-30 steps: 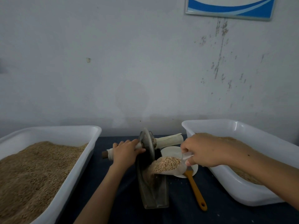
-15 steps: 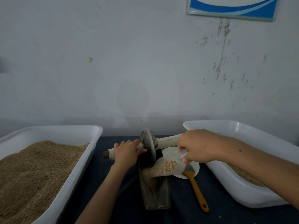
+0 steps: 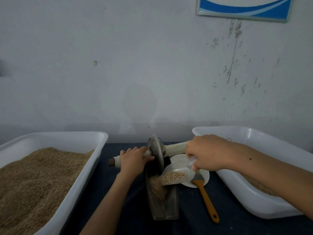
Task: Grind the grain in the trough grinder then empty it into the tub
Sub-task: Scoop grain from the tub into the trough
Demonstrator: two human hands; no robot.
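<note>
A dark metal trough grinder (image 3: 166,207) stands on the table between two tubs, its grinding wheel (image 3: 156,150) upright on a cloth-wrapped axle. My left hand (image 3: 133,160) grips the axle's left handle. My right hand (image 3: 208,153) holds a clear plastic scoop (image 3: 177,173), tilted down to the left, and grain (image 3: 158,187) is pouring from it into the trough. The left white tub (image 3: 71,139) is heaped with grain. My right forearm partly hides the right white tub (image 3: 264,202), which holds some grain.
A white plate (image 3: 204,178) lies right of the trough under the scoop. A brush with an orange handle (image 3: 207,202) rests on the plate and the dark blue tablecloth (image 3: 191,224). A plain wall stands close behind the table.
My right hand has risen and tipped the scoop further, and most of its grain has slid into the trough. My left hand has stayed on the handle.
</note>
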